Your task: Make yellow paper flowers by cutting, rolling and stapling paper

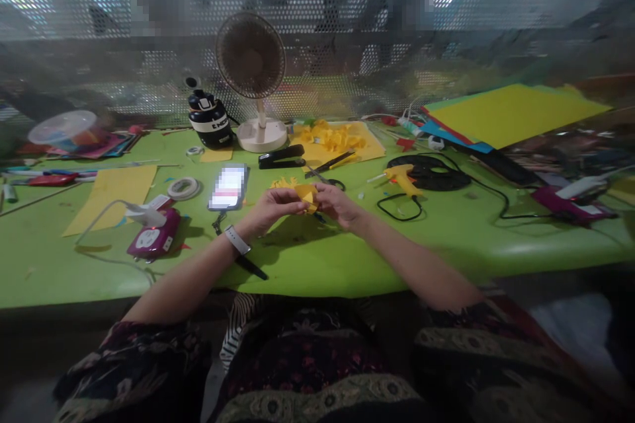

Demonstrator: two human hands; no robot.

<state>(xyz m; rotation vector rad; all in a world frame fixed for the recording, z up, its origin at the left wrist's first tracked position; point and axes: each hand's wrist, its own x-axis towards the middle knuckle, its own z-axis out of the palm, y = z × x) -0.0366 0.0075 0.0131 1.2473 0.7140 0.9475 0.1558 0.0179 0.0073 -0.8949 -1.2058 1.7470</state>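
Over the middle of the green table (347, 264), both my hands pinch a small folded piece of yellow paper (307, 196). My left hand (272, 208), with a white watch on its wrist, grips the paper's left side. Its right side is held by my right hand (337, 203), fingers closed. Just behind the hands lies a small yellow paper scrap (284, 182). A pile of cut yellow paper pieces (331, 137) rests on a yellow sheet farther back. Scissors (325, 168) and a black stapler (281, 157) lie between that pile and my hands.
A phone (228, 188) lies left of my hands, with a tape roll (183, 188), a purple device (155, 238) and a yellow sheet (113, 195) further left. A yellow glue gun (403, 178) with black cable lies right. A small fan (253, 73) and black bottle (211, 120) stand behind. Coloured paper stack (510, 112) at back right.
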